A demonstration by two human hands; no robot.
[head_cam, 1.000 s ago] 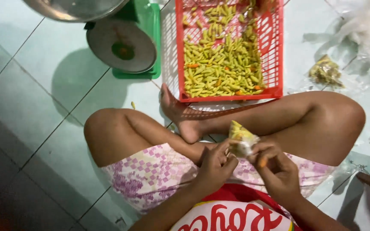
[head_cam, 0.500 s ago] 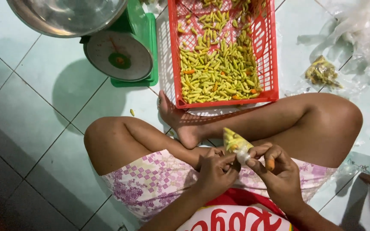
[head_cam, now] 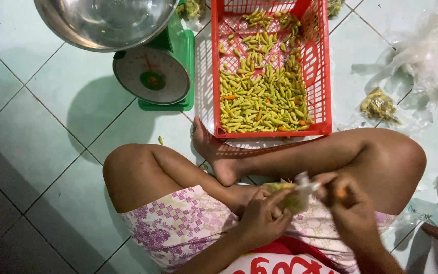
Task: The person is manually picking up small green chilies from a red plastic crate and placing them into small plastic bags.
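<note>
Clear plastic bag of chillies (head_cam: 292, 195), pinched by left hand (head_cam: 262, 220) and right hand (head_cam: 351, 210) fingers, may slip and spill onto the lap.

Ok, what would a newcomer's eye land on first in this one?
The red basket of green chillies at top centre, beside a green scale bearing a steel bowl. Below, over crossed legs, the left hand and right hand grip a small clear bag of chillies.
</note>
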